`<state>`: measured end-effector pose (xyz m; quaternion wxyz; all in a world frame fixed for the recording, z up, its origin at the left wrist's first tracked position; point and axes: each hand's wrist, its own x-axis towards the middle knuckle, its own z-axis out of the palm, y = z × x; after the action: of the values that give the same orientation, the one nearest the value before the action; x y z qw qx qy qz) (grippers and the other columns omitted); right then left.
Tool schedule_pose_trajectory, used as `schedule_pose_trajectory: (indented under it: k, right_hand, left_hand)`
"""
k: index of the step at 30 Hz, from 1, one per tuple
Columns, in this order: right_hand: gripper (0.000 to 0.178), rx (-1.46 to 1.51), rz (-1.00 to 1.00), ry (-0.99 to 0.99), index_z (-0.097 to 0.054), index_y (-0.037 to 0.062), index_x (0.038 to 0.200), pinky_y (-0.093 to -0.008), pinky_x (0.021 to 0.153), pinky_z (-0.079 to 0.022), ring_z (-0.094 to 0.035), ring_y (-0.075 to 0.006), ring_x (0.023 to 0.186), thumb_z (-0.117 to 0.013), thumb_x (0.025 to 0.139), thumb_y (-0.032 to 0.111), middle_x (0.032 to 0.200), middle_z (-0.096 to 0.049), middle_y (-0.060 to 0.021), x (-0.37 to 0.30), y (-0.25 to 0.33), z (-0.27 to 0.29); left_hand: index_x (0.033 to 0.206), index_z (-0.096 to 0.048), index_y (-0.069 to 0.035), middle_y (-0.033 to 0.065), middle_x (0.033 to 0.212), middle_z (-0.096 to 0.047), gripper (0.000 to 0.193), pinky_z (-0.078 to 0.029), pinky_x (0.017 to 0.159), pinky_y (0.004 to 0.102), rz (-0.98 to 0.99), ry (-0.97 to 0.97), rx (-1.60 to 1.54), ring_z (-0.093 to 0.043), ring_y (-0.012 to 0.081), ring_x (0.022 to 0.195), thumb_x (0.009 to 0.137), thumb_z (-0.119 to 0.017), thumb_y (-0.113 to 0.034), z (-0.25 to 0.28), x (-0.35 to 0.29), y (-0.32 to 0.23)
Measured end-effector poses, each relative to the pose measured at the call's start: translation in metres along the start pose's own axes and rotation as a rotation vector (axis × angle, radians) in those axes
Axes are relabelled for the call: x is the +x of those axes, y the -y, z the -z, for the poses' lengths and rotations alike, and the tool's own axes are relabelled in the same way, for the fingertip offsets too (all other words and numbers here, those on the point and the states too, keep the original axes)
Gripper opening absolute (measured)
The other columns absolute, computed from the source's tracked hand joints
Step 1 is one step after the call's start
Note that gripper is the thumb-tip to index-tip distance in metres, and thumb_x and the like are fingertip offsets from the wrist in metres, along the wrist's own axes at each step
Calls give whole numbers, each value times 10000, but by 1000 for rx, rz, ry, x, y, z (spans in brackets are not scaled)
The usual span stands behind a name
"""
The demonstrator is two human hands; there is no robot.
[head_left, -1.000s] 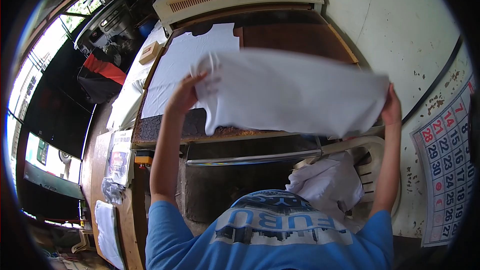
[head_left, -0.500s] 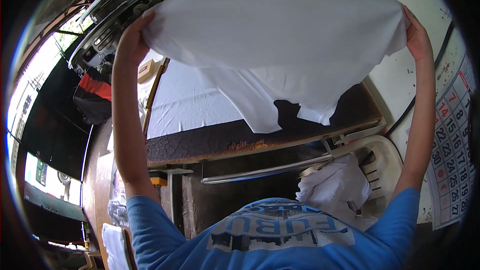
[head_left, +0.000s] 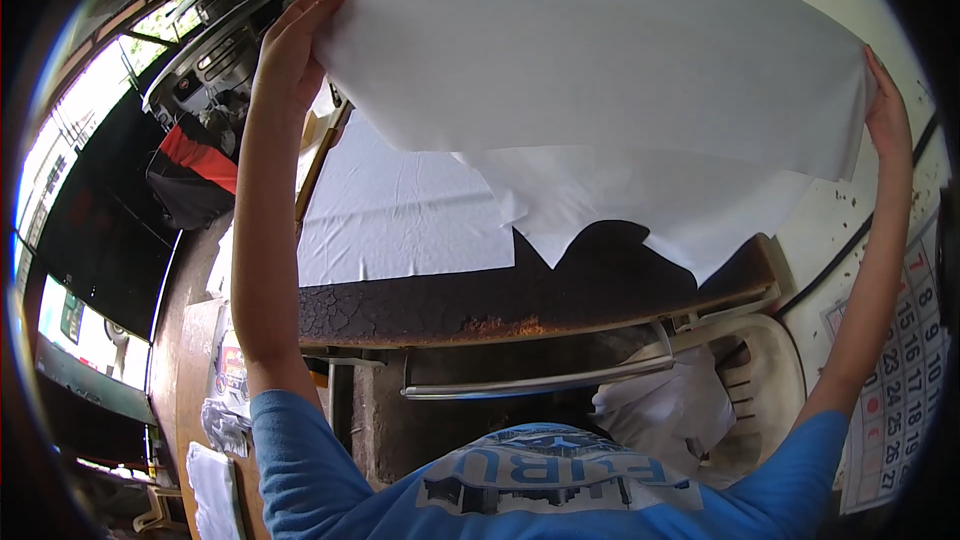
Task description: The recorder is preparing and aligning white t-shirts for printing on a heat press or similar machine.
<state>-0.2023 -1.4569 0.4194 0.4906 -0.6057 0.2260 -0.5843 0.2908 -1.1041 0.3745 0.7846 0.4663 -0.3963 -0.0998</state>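
Observation:
Stretched wide across the far part of the view is a piece of white cloth (head_left: 600, 60), its lower edge hanging in curved, notched shapes. My left hand (head_left: 298, 40) grips its left end, fingers closed at the edge. At the other end, my right hand (head_left: 886, 115) pinches the cloth, partly hidden behind it. Both arms are raised and far apart. Beneath the held cloth, another white cloth (head_left: 390, 210) lies spread on a dark, worn tabletop (head_left: 430, 310), with some wrinkles.
A metal bar (head_left: 540, 380) runs along the table's near side. White cloth (head_left: 670, 405) is heaped on a beige plastic chair (head_left: 785, 370). At right hangs a calendar (head_left: 900, 370) by a pale wall. Folded white cloth (head_left: 212, 490) and a black-red bag (head_left: 195, 175) are at left.
Both hands have shifted to the right with the cloth, the left one also upward and the right one slightly lower. The cloth looks flatter, and its hanging edge has swung right.

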Motion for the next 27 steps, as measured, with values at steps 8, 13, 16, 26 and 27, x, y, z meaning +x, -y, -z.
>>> schedule_pose_trajectory:
  k: [8, 13, 16, 26, 27]
  right_hand:
    - [421, -77, 130, -13, -522, 79, 1153, -273, 909, -346, -488, -130, 1041, -538, 820, 337, 1132, -528, -34, 88, -43, 2]
    - [438, -153, -374, 325, -537, 33, 1089, -292, 834, -399, -500, -150, 973, -589, 780, 339, 1070, -543, -84, 176, -171, 11]
    - [413, -152, -364, 325, -511, 7, 1078, -296, 861, -372, -487, -157, 991, -564, 805, 312, 1071, -534, -86, 207, -227, -9]
    - [316, 387, -10, 225, -489, 1, 1053, -308, 896, -335, -480, -171, 1004, -486, 869, 258, 1049, -533, -72, 239, -246, -8]
    - [300, 345, -54, 205, -499, 3, 1030, -303, 872, -355, -499, -169, 967, -490, 867, 255, 1015, -547, -69, 234, -264, -8]
  left_hand:
    - [1015, -603, -49, 38, 882, -616, 244, -485, 697, 238, -102, 67, 4, -582, 116, 768, 787, -617, -132, -56, 43, 50]
    - [1051, -585, -52, 46, 1026, -587, 308, -441, 827, 270, 494, 222, 222, -543, 123, 911, 770, -602, -174, -67, 86, 174]
    - [1116, -540, -35, 97, 1058, -556, 378, -448, 831, 277, 531, -42, 224, -545, 177, 921, 744, -548, 34, -71, 121, 243]
    - [1198, -490, -78, 77, 984, -559, 429, -469, 646, 241, -54, -50, -80, -537, 115, 753, 781, -495, 18, -139, 143, 224]
    - [1198, -493, -91, 69, 978, -566, 436, -459, 621, 230, 10, -96, -22, -535, 105, 739, 772, -510, 1, -132, 136, 237]
